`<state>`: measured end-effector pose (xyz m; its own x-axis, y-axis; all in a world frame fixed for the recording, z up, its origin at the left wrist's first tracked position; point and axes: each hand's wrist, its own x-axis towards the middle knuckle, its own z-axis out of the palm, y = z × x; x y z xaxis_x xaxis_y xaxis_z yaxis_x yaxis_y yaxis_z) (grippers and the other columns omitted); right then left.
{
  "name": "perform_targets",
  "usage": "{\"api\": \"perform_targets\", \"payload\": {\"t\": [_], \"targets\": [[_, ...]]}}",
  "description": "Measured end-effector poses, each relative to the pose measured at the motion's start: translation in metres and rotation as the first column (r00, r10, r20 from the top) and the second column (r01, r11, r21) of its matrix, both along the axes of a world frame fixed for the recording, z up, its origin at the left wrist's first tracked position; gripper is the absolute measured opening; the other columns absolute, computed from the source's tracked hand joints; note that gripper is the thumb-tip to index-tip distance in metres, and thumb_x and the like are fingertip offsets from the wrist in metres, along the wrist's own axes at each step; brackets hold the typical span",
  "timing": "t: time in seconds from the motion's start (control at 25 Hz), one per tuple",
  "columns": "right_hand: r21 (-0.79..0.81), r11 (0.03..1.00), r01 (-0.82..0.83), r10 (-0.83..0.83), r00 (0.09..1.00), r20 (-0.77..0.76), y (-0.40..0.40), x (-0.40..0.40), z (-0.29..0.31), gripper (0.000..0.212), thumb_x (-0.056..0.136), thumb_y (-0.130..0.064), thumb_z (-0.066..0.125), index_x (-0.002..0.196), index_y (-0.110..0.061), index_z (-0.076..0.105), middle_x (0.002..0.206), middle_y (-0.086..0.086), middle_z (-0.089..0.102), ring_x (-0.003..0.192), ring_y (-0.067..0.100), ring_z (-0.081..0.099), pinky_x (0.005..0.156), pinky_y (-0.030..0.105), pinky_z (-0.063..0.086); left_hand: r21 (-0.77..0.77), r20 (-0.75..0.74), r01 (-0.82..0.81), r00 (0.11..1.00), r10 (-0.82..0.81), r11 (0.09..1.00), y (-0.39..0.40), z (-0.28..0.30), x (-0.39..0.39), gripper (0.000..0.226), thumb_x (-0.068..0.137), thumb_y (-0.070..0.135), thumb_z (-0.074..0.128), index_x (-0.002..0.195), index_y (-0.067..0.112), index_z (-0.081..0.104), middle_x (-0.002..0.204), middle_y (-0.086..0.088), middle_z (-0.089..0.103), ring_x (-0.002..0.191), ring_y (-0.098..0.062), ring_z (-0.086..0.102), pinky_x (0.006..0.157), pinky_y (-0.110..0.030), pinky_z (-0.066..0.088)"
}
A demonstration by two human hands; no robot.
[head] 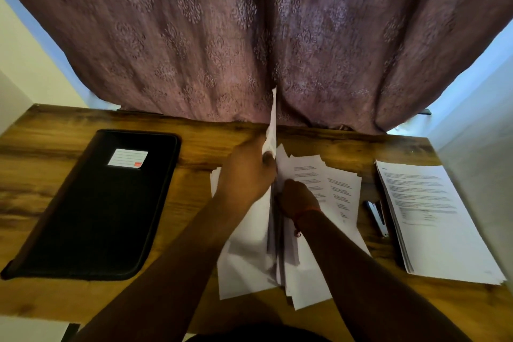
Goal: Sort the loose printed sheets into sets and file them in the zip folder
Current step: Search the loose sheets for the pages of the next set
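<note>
A messy pile of loose printed sheets (337, 191) lies in the middle of the wooden table. My left hand (248, 172) grips several sheets (272, 130) and holds them up on edge, so I see them almost edge-on. Just right of them, my right hand (298, 198) rests curled on the pile, fingers tucked under the lifted sheets; whether it pinches a sheet is hidden. A black zip folder (91, 211) with a white label lies shut at the left of the table. A neat stack of printed sheets (433, 216) lies at the right.
A stapler (377, 216) lies between the loose pile and the right stack. A patterned mauve curtain (249, 36) hangs behind the far edge of the table (194, 147). Bare wood shows between the folder and the pile.
</note>
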<state>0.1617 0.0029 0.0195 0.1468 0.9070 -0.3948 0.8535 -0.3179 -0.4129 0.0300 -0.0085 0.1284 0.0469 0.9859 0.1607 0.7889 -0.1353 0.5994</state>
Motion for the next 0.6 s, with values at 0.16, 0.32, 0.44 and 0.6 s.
{"api": "perform_targets", "payload": {"t": [0.16,0.32,0.44,0.6], "targets": [[-0.132,0.976,-0.175,0.16,0.981,-0.112,0.002,0.003,0.01,0.047,0.099,-0.046,0.047,0.128,-0.011,0.054,0.126,0.007,0.061,0.115,0.027,0.058,0.099,0.038,0.044,0.166,0.067,0.018,0.997,-0.029,0.986,-0.009,0.055,-0.013,0.026,0.101,0.026,0.049,0.124,0.016,0.052,0.133,-0.004,0.059,0.11,-0.02,0.062,0.073,-0.016,0.048],[-0.01,0.987,-0.162,0.162,0.987,0.0,0.0,0.033,0.03,0.028,0.101,-0.017,0.046,0.121,-0.004,0.06,0.128,0.015,0.059,0.118,0.029,0.055,0.102,0.034,0.041,0.064,0.484,-0.031,0.875,-0.004,0.997,-0.011,0.062,-0.022,0.027,0.102,0.024,0.048,0.128,0.024,0.056,0.131,0.011,0.06,0.111,-0.007,0.06,0.083,-0.012,0.05],[0.13,0.989,0.074,-0.076,0.997,0.011,-0.004,0.066,0.062,0.03,0.098,-0.011,0.046,0.124,-0.005,0.06,0.13,0.018,0.058,0.119,0.032,0.055,0.104,0.038,0.042,-0.13,0.695,0.004,0.713,0.089,0.991,-0.008,0.032,-0.023,0.017,0.102,0.022,0.05,0.11,0.034,0.06,0.111,0.011,0.067,0.091,-0.002,0.065,0.071,-0.013,0.052],[0.356,0.93,0.095,-0.149,0.981,0.127,-0.022,0.088,0.108,0.028,0.096,-0.013,0.051,0.12,-0.014,0.065,0.129,0.017,0.059,0.114,0.037,0.058,0.101,0.046,0.046,-0.295,0.676,-0.008,0.705,0.215,0.955,-0.009,-0.027,-0.014,0.019,0.099,0.027,0.057,0.116,0.026,0.062,0.114,0.001,0.07,0.097,-0.018,0.069,0.087,-0.043,0.058]]}}
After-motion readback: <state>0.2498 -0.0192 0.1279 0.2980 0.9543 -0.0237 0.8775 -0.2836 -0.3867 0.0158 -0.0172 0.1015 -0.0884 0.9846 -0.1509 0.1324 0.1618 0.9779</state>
